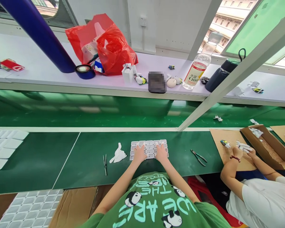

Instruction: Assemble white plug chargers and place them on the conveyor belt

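Observation:
A block of small white plastic cases (150, 147), set side by side in rows, lies on the green bench in front of me. My left hand (140, 154) rests over its left part, fingers spread on the cases. Over the right part lies my right hand (161, 152), its fingers also spread and touching the tops. Whether the cases are separate pieces or one tray is hard to make out. Left of the block are a crumpled white glove or cloth (118, 154) and metal tweezers (105, 164). Green-handled pliers (198, 157) lie to the right.
More white cases stand in rows at the far left (4, 147) and in a cardboard box (30, 207) below. On the right a co-worker's hands (244, 152) hold white parts over cardboard. The shelf bears a red bag (114, 47), bottle (197, 71), flask (222, 74) and tape (85, 71).

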`<state>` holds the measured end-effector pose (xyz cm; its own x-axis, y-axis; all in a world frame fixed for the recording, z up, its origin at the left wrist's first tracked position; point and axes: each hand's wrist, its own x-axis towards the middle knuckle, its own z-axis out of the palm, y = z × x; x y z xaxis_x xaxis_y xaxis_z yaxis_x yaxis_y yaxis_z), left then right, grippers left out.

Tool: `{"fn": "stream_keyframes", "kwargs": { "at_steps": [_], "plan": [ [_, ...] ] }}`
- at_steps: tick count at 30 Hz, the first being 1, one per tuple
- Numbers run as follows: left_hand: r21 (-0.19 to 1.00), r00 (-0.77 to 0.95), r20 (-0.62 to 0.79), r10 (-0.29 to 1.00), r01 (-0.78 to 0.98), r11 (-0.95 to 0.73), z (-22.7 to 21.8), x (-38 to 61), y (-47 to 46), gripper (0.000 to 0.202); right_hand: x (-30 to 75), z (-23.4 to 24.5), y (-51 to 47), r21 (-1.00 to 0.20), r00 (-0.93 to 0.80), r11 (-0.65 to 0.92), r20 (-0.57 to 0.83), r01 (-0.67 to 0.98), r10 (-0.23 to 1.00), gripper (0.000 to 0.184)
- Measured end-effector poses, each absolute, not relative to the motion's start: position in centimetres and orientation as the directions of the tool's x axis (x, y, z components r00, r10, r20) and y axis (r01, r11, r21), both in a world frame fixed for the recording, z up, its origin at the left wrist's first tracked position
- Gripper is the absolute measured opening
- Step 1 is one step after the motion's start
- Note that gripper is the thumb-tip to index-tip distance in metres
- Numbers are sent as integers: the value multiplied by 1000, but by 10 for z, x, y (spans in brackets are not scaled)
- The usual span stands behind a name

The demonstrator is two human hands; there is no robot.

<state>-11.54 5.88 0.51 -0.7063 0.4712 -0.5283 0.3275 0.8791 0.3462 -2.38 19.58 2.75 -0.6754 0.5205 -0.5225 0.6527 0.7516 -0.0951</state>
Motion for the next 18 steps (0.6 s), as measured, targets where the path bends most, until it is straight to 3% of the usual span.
{"fn": "stream_keyframes", "kwargs": {
  "at_steps": [18],
  "plan": [
    [331, -724, -562, 400, 247, 911, 10, -111, 73, 70, -29, 23, 190, -128, -730, 779, -469, 614, 498, 62]
  ]
}}
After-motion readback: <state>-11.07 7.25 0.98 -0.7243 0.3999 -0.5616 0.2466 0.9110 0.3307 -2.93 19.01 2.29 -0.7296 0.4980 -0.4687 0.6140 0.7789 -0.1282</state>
